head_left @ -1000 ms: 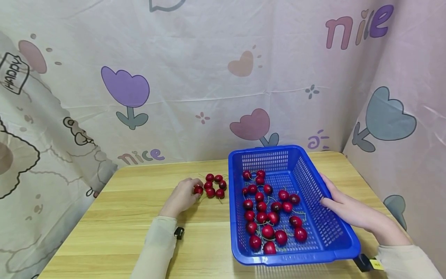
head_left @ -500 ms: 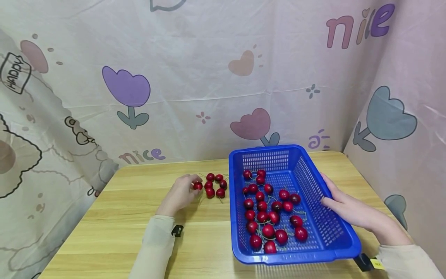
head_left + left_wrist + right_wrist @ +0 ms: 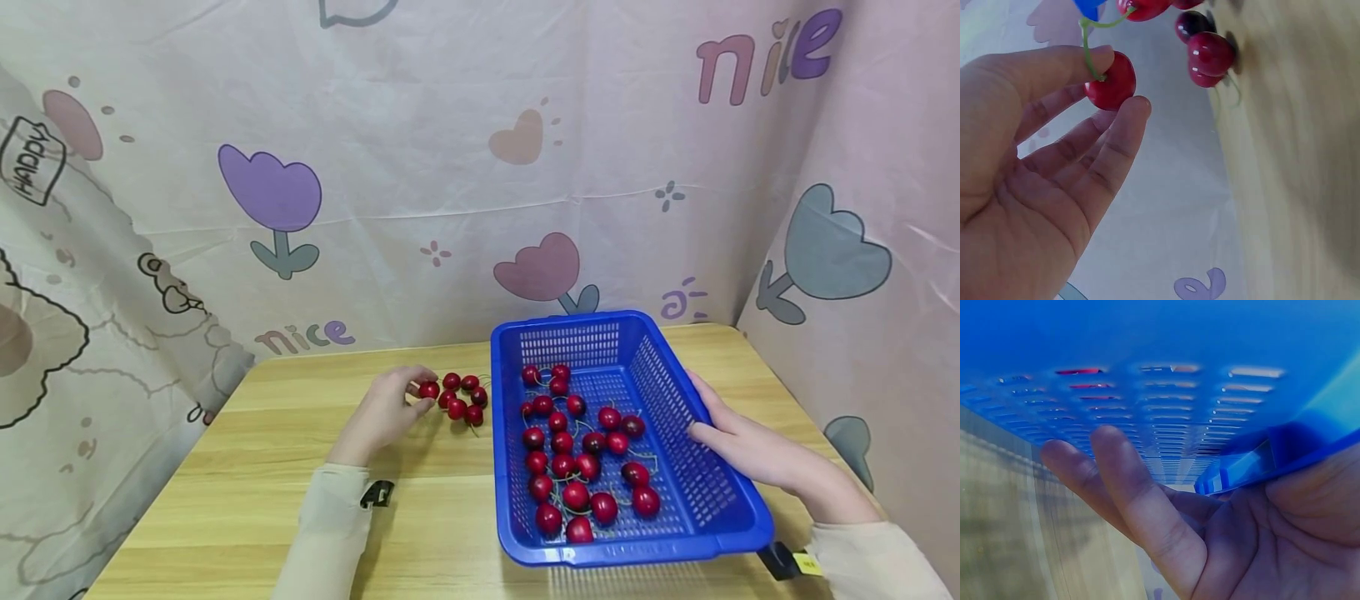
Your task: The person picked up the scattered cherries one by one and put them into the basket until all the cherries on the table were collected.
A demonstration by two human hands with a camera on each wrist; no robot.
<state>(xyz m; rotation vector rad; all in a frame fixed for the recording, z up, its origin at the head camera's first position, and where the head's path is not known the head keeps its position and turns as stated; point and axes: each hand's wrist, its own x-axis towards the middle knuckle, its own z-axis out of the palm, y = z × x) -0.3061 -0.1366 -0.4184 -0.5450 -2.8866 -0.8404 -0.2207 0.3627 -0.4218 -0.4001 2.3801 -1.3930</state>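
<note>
My left hand [image 3: 381, 414] pinches a red cherry [image 3: 1113, 84] between thumb and fingertips, just left of a small cluster of cherries [image 3: 469, 382] on the table. The pinched cherry's green stem [image 3: 1087, 50] bends over the thumb in the left wrist view. At the other side, my right hand [image 3: 757, 442] holds a blue plastic basket [image 3: 637, 550] by its right wall. The thumb lies over the rim, while fingers [image 3: 1147, 512] spread below the slotted surface in the right wrist view. Several stemmed cherries [image 3: 576, 497] lie inside the basket, mostly toward its left.
A wooden table [image 3: 247, 483] lies under both hands. Behind it and along the sides hangs a pale printed cloth [image 3: 390, 192]. The basket stands right of the cherry cluster, its tall walls between the two hands.
My left hand has moved slightly away from me, carrying its cherry toward the back. One cherry at the cluster's near side has shifted a little inward. The right hand and basket hold their place.
</note>
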